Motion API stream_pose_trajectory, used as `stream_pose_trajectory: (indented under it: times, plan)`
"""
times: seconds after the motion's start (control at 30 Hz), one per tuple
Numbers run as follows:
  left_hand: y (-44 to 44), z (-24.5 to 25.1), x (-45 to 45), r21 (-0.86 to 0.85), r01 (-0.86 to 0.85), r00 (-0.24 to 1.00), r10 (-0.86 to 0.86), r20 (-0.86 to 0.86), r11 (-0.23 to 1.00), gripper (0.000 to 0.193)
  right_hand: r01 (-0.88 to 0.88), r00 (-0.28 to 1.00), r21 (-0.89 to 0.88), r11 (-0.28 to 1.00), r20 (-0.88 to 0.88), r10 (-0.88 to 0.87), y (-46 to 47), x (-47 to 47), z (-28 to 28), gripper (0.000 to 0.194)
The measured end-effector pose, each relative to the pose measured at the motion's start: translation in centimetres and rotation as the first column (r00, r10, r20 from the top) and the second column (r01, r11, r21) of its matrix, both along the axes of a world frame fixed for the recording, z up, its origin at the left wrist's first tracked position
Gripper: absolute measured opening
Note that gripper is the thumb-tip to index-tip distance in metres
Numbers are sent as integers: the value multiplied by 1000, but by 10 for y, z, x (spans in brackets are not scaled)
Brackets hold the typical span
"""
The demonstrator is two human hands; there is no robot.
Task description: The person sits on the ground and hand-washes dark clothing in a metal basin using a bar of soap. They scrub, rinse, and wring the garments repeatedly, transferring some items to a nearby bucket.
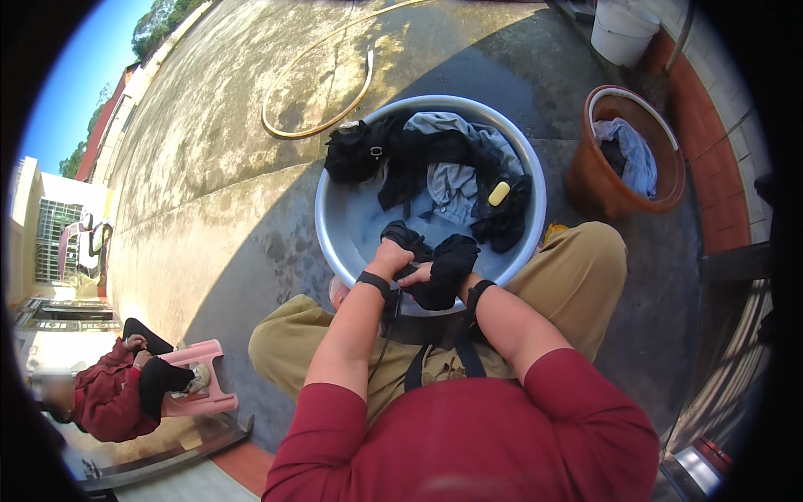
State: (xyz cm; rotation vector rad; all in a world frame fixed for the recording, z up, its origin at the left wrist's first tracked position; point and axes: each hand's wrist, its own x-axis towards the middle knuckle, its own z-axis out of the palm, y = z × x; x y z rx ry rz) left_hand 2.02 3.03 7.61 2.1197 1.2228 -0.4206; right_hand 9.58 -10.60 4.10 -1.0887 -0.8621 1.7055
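Note:
A large round metal basin (541,207) stands before me, with cloudy water in its bottom. Over its near part my left hand (394,254) and my right hand (423,276) are close together, both gripping a wet black cloth (448,270); folds of it hide some of my fingers. Along the basin's far side lie black garments (351,154), one with a metal buckle (376,151), and a grey-blue garment (453,182). A yellow bar of soap (499,194) rests on the dark cloth at the right.
Right of the basin is a brown bucket (586,169) holding light-blue and dark cloth; a white bucket (621,34) stands beyond. A yellowish hose (266,113) curves over the concrete. At the lower left a person (116,395) sits beside a pink plastic stool (216,376).

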Motion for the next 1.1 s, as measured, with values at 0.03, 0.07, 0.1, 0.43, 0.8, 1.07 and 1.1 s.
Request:
stream_pose_trajectory:
  times: [0.03, 0.07, 0.1, 0.43, 0.8, 1.07, 1.1]
  plan:
    - [-3, 2, -3, -23, -29, 999, 29, 26, 999, 77, -144, 976, -135, 980, -183, 118, -2, 4, -5, 20]
    - [-5, 8, -3, -62, -54, 999, 54, 3, 997, 81, -85, 934, -160, 983, -355, 23, 0, 7, -7, 21]
    - [-9, 14, -3, -103, -74, 997, 73, -13, 992, 85, -12, 878, -261, 965, -464, -115, 0, 12, -8, 22]
    - [-60, 48, -9, -136, 299, 931, -257, 259, 945, 80, 325, 727, -127, 937, -601, -333, -6, 11, 30, 28]
    - [-33, 54, -35, -983, -95, 469, 878, 93, 154, 75, -103, 95, -213, 972, -974, -203, -11, 44, 126, 38]
    - [-7, 80, 10, -859, 494, 451, 803, 389, 139, 93, -98, 165, -255, 962, -958, -237, -23, 28, 156, 43]
    - [-2, 85, 14, -852, 482, 435, 789, 434, 203, 90, -108, 196, -268, 957, -950, -244, -25, 28, 156, 41]
